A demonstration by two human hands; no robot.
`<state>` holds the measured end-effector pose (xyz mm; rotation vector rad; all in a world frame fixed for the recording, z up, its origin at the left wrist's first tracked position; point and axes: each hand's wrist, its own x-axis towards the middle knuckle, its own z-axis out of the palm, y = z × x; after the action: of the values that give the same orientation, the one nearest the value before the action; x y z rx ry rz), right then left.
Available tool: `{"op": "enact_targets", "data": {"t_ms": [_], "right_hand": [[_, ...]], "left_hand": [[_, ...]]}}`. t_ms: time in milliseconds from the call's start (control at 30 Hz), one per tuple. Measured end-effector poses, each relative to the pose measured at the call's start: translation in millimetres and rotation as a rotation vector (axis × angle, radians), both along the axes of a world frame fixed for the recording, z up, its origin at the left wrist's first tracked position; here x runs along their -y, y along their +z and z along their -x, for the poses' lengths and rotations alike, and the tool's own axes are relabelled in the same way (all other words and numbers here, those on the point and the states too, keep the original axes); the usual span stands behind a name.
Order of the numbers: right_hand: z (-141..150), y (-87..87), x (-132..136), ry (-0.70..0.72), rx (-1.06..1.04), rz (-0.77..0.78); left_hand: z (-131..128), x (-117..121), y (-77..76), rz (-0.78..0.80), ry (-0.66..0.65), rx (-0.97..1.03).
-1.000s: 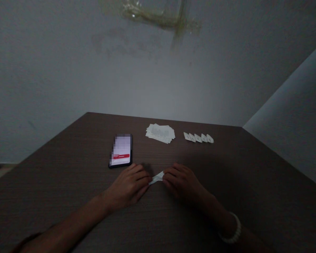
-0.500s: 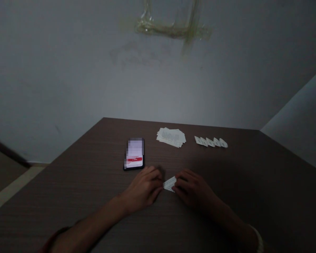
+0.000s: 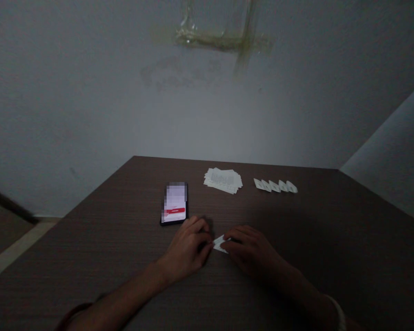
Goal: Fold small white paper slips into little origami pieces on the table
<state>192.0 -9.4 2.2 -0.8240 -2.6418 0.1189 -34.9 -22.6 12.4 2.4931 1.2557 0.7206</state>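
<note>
A small white slip of paper lies on the dark wooden table between my two hands. My left hand rests on the table with its curled fingertips pinching the slip's left end. My right hand pinches the slip's right end, fingers pressed together. Most of the slip is hidden under my fingers.
A phone with a lit screen lies just beyond my left hand. Farther back sit a loose stack of printed paper slips and a row of several small folded paper pieces. Grey walls stand behind and to the right.
The view shifted left and slightly down from one second ago. My hands have drawn closer together, so less of the paper slip shows between the fingers.
</note>
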Motion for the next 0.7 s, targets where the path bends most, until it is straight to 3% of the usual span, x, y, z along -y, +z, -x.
{"op": "enact_targets", "data": {"t_ms": [267, 700], "right_hand": [[2, 5.6, 2, 0.005, 0.044, 0.004], [7, 13.1, 5, 0.036, 0.098, 0.077]], "left_hand": [[1, -4, 0.5, -0.022, 0.094, 0.008], [1, -16, -1.6, 0.004, 0.1, 0.061]]}}
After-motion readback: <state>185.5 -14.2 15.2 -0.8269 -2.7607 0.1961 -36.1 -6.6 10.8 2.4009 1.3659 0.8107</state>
